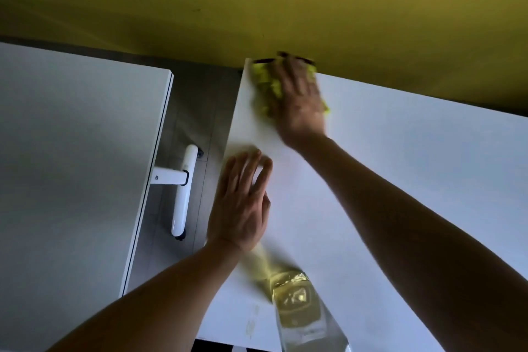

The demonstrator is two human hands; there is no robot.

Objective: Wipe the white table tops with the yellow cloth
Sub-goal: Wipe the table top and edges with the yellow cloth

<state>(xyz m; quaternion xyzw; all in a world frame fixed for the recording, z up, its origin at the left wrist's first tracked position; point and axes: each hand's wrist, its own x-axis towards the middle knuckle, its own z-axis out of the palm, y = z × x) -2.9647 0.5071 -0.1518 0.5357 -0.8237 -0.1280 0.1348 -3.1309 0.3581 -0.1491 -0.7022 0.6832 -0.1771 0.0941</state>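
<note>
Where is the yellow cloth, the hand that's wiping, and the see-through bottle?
yellow cloth (264,77): head view, on the bunched part left of the fingers.
right hand (300,100): head view, on the back of the hand.
clear bottle (298,306): head view, on its body, near the table's front edge.

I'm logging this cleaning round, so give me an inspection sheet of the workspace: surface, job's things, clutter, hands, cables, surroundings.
Surface: white table top on the right, faint smudges near its front edge; second white table top on the left, across a gap.
Job's things: yellow cloth at the right table's far left corner.
Clutter: clear bottle of yellowish liquid at the near edge.
Hands: right hand presses on the cloth, blurred; left hand lies flat on the table.
Cables: nothing seen.
Surroundings: yellow wall; grey floor; white table foot in the gap.
</note>
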